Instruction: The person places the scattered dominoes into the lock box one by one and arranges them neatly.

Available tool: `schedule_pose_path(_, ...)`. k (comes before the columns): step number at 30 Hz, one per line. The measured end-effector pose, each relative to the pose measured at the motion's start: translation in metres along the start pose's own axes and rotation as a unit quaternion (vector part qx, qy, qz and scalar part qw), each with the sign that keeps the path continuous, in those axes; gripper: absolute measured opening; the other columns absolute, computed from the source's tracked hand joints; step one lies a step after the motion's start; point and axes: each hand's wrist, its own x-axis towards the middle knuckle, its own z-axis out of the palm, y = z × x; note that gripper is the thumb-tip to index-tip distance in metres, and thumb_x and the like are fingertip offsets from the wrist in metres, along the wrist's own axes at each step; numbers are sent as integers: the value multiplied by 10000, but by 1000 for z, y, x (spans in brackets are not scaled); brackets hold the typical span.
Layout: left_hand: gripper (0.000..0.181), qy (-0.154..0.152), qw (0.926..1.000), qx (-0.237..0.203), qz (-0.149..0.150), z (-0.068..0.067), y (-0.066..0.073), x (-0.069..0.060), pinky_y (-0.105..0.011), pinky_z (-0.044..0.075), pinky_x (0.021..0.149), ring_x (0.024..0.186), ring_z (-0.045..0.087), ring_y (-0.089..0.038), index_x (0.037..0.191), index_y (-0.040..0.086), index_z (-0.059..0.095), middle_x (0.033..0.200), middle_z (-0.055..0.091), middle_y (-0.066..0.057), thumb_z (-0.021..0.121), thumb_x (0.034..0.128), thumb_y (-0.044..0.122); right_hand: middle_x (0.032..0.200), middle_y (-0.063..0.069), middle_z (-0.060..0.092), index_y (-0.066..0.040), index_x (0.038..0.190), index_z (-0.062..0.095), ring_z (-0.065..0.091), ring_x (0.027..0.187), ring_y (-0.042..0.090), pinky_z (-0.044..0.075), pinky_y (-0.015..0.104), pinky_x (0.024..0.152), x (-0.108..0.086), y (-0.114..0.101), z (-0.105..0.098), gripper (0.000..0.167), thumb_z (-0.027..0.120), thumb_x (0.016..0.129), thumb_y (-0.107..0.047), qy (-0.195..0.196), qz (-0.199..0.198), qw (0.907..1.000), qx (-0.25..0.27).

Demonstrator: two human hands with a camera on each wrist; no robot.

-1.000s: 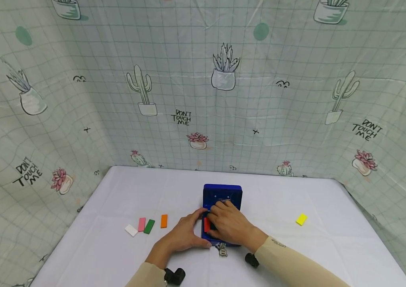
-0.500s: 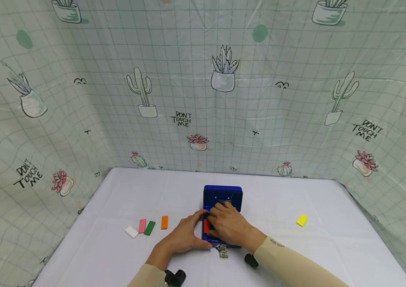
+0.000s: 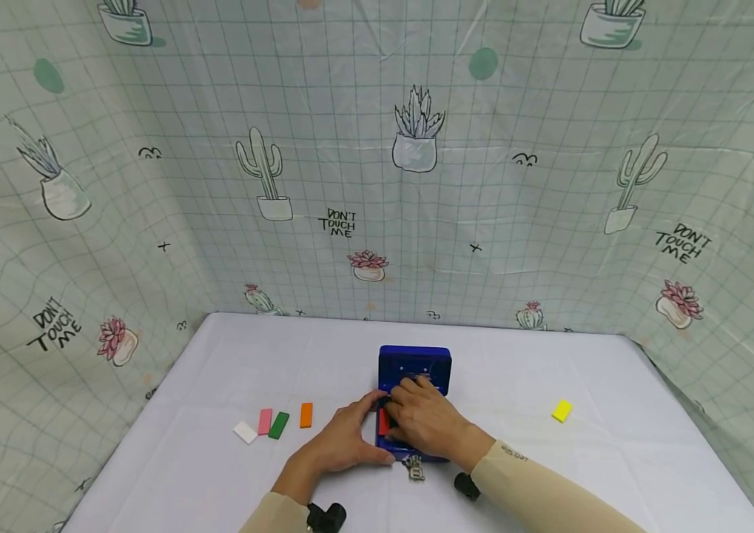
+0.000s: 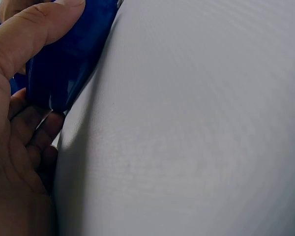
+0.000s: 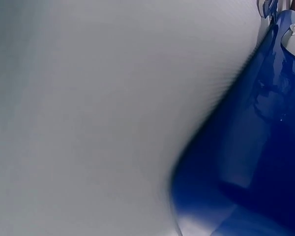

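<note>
Box (image 3: 403,450), lid (image 3: 414,358) raised, sits on the surface (image 3: 496,385), its left side gripped by the left hand (image 3: 342,438), while the right hand (image 3: 428,419) extends inside beside the red block (image 3: 384,422), its grasp not discernible.

Free room spans the surface (image 3: 516,363) along its far edge; nearer, a raised blue lid (image 3: 414,359) blocks the middle.

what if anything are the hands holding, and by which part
The left hand holds the box by its left side. The right hand is over it; whether it grips anything is hidden.
</note>
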Motion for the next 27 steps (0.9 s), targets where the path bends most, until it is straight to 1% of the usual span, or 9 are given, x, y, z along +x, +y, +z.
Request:
schedule_pose_path(11, 1097, -26, 10000, -1, 9, 0, -1, 1, -690, 291, 1209, 1533, 341, -442, 1653, 209, 326, 1683, 390, -113, 921, 776, 490, 1074, -23, 684, -157, 1119, 772, 597, 1075, 197, 496, 468, 1078, -2, -1, -2, 494, 698, 945, -613, 5, 55, 10000, -60)
schedule_pose_path(18, 1097, -12, 10000, 23, 39, -1, -1, 2, -689, 290, 1210, 1531, 348, -439, 1653, 192, 325, 1679, 396, -116, 916, 779, 496, 1068, -25, 687, -161, 1116, 776, 595, 1062, 192, 503, 468, 1065, 0, 0, -4, 464, 703, 953, -589, 16, 57, 10000, -63)
schedule_pose_path(27, 1096, -14, 10000, 9, 62, -1, -2, 3, -682, 288, 1214, 1532, 351, -434, 1653, 196, 325, 1675, 403, -117, 921, 778, 481, 1063, -28, 691, -168, 1087, 776, 601, 1055, 188, 515, 472, 1052, 0, 1, -2, 451, 726, 935, -590, 155, 2, 9999, -7)
